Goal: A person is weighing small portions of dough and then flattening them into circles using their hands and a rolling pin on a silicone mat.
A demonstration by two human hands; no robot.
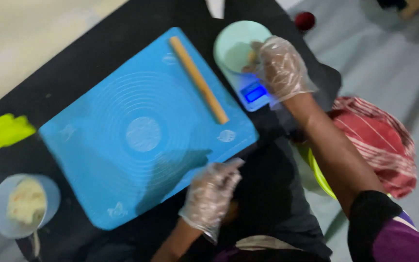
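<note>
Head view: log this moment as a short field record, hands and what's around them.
Left hand: gloved, open, at the near edge of the blue mat
Right hand: gloved, fingers on a small pale lump over the green bowl
Bowl support: kitchen scale, display lit
Rolling pin: lying on the mat, untouched
Blue bowl: pale dough inside

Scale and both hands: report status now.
Right hand gloved, at the pale green scale, a small lump under its fingers. Left hand gloved, open, on the blue mat edge. Rolling pin lies clear.
</note>
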